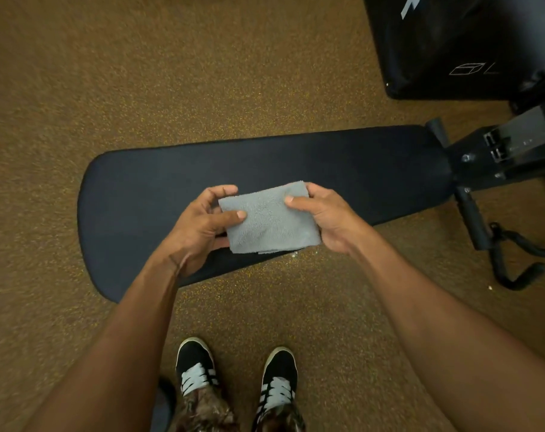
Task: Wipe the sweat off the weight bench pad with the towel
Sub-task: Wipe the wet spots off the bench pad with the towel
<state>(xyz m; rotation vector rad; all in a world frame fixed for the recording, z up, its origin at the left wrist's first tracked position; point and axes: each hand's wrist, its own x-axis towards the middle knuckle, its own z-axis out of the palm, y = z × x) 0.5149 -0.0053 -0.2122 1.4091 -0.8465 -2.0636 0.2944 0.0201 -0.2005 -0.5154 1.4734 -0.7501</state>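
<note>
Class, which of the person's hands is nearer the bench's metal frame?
Right. The right hand grips the towel edge toward the metal frame; the left hand holds the far edge.

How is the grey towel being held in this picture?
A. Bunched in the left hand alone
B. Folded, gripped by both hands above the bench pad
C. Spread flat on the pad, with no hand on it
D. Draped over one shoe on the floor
B: the folded towel is pinched on one side by the left hand and on the other by the right hand, over the bench pad.
</note>
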